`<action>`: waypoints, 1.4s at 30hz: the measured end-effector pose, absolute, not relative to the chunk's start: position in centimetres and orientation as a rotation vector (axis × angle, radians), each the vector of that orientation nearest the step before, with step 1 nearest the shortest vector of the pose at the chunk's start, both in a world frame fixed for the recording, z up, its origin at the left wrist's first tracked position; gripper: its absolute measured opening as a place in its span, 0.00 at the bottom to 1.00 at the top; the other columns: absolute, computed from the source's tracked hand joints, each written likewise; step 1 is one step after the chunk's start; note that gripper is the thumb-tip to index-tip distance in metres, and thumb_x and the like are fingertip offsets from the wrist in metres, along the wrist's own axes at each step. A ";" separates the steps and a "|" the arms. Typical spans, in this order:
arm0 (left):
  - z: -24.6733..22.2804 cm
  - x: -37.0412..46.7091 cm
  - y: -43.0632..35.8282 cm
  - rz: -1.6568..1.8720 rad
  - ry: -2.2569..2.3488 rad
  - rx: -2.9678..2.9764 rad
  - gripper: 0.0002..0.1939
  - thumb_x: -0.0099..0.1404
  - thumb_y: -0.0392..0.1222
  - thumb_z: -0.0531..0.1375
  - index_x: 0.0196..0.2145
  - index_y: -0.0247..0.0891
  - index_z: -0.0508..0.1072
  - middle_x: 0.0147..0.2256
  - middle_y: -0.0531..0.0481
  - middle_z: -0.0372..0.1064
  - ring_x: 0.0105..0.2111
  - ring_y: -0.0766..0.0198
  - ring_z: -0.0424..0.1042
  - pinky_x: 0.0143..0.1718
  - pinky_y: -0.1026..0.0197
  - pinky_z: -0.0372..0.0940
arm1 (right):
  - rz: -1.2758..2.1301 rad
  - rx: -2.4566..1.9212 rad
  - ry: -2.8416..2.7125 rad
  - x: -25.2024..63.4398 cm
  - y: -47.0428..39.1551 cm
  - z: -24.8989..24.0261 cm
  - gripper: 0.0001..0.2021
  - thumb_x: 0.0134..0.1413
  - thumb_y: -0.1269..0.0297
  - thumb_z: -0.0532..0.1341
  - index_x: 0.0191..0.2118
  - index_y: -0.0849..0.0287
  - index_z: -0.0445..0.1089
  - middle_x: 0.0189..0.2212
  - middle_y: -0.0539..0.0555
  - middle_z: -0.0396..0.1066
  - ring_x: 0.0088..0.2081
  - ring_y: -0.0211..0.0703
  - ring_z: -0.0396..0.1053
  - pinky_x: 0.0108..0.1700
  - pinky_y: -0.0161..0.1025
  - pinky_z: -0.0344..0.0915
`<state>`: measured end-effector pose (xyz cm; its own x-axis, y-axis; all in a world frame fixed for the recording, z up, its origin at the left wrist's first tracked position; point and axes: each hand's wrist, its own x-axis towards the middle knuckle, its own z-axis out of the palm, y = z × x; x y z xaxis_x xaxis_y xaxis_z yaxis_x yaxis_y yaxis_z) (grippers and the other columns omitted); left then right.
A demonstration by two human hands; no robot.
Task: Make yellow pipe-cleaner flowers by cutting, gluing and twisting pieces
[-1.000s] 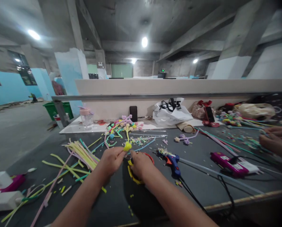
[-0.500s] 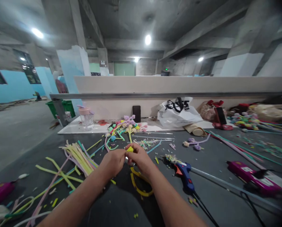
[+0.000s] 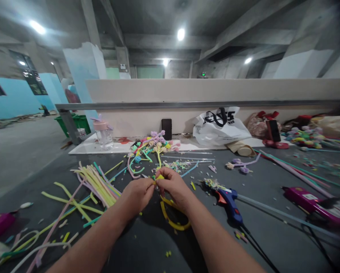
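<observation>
My left hand is closed in a pinch on a small yellow fuzzy piece, which looks like cut pipe cleaner. The fingers of my right hand are closed on the same piece from the other side. Beneath my right hand hang the yellow handle loops of scissors; the palm hides most of their metal. Beyond my hands lies a heap of pastel pipe-cleaner flowers. To the right of my right hand rests a blue glue gun with an orange trigger and a clear glue stick.
Loose yellow and pastel pipe cleaners lie at the left. A pink-lidded cup, a dark phone and a white bag stand along the back. A magenta device lies at the right, and small scraps dot the dark table.
The camera view has tilted down slightly and turned a little left. My hands remain together around the yellow piece, with only slight finger movement.
</observation>
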<state>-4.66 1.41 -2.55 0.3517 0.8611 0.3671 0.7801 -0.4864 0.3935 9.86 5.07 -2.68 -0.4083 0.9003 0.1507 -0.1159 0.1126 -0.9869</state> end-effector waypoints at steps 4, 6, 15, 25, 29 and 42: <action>-2.0 -4.6 1.4 0.784 1.468 2.357 0.11 0.58 0.39 0.51 0.22 0.35 0.68 0.18 0.54 0.62 0.21 0.69 0.62 0.23 0.67 0.53 | 1.439 -0.824 -1.510 10.1 4.9 -2.6 0.05 0.36 0.73 0.56 0.25 0.59 0.62 0.12 0.40 0.58 0.12 0.28 0.53 0.15 0.27 0.51; -1.7 -4.8 1.4 0.765 1.427 2.170 0.09 0.57 0.39 0.52 0.30 0.35 0.70 0.19 0.56 0.63 0.19 0.69 0.63 0.19 0.69 0.53 | 1.441 -0.830 -1.516 10.3 4.8 -2.4 0.04 0.36 0.72 0.56 0.24 0.59 0.62 0.11 0.40 0.56 0.12 0.28 0.52 0.15 0.27 0.50; -0.6 -4.8 1.1 0.688 1.243 1.516 0.20 0.59 0.53 0.49 0.22 0.33 0.66 0.14 0.54 0.63 0.10 0.73 0.58 0.11 0.71 0.52 | 1.478 -0.793 -1.616 10.3 4.6 -2.1 0.06 0.37 0.72 0.57 0.27 0.58 0.62 0.15 0.42 0.61 0.15 0.30 0.55 0.17 0.28 0.52; -1.2 -4.9 1.0 0.715 1.092 1.383 0.17 0.56 0.53 0.55 0.23 0.35 0.62 0.16 0.59 0.58 0.12 0.76 0.56 0.10 0.74 0.49 | 1.456 -0.781 -1.708 10.6 4.2 -1.9 0.07 0.37 0.74 0.54 0.28 0.58 0.61 0.14 0.42 0.60 0.15 0.29 0.54 0.18 0.28 0.50; -1.5 -4.6 1.0 0.739 1.100 1.411 0.16 0.57 0.51 0.53 0.23 0.35 0.61 0.15 0.59 0.57 0.11 0.77 0.54 0.11 0.74 0.47 | 1.457 -0.770 -1.714 10.9 4.1 -1.8 0.07 0.38 0.74 0.54 0.29 0.58 0.61 0.15 0.42 0.60 0.15 0.29 0.53 0.18 0.28 0.50; -1.8 -4.6 1.2 0.622 1.172 1.724 0.16 0.59 0.53 0.49 0.23 0.37 0.60 0.17 0.59 0.57 0.14 0.73 0.58 0.15 0.70 0.53 | 1.502 -0.763 -1.698 11.2 4.3 -2.1 0.09 0.36 0.76 0.54 0.29 0.59 0.61 0.15 0.42 0.60 0.15 0.28 0.54 0.17 0.27 0.51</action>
